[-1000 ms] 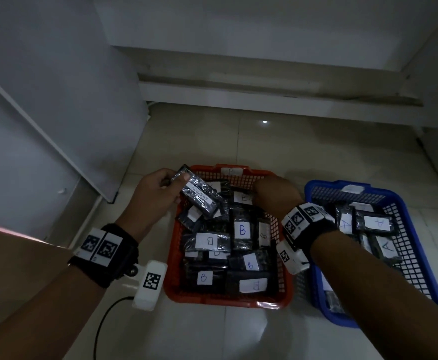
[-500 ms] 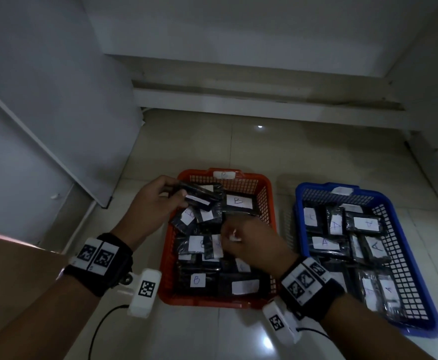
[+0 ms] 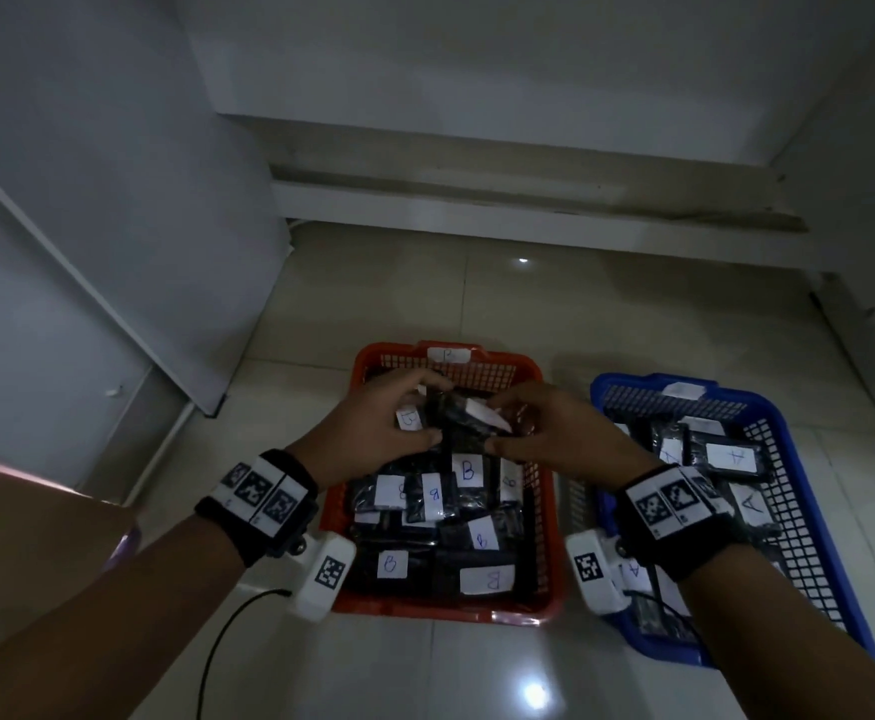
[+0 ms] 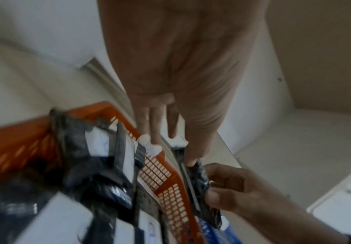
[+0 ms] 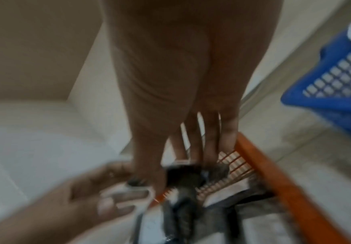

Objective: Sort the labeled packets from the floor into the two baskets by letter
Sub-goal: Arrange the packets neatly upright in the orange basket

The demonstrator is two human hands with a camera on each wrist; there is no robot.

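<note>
Left hand (image 3: 378, 433) pinched packet (image 3: 456, 415) at left end, above red basket (image 3: 547, 511) of B packets. Right hand (image 3: 544, 433) pinched right end. Packet looked light, soft, slick film; grip by edges. Blue basket (image 3: 799, 517) held A packets.

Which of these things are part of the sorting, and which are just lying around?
Part of the job:
- packet, held by left hand and right hand
- red basket of B packets
- blue basket of A packets

Just there:
- white board leaning at the wall
- black cable
</note>
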